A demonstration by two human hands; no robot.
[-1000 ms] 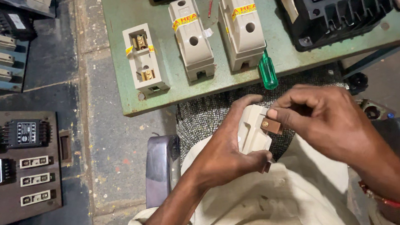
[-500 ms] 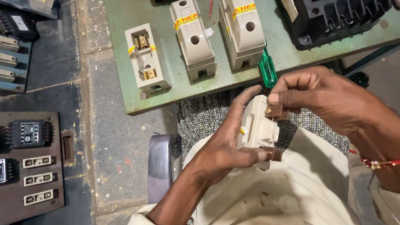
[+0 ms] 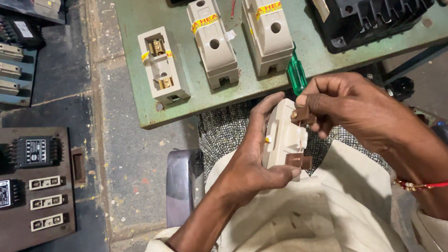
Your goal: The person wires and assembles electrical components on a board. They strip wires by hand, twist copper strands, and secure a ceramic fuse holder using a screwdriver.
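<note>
Table: green table [image 3: 179,100] up top, carrying an open fuse base [image 3: 162,66] and two capped ones.
Left hand [image 3: 256,163]: fingers wrapped around the cream fuse carrier [image 3: 283,134], held over the lap.
Right hand [image 3: 353,108]: fingers pinching the carrier's upper brown contact [image 3: 301,114].

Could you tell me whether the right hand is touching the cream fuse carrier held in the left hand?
Touching: the head view shows the right hand pinching the brown upper contact of the cream fuse carrier.

Soft, even daylight, faint shadows, sharp focus throughout, slight wide-angle stretch toward the edges
</note>
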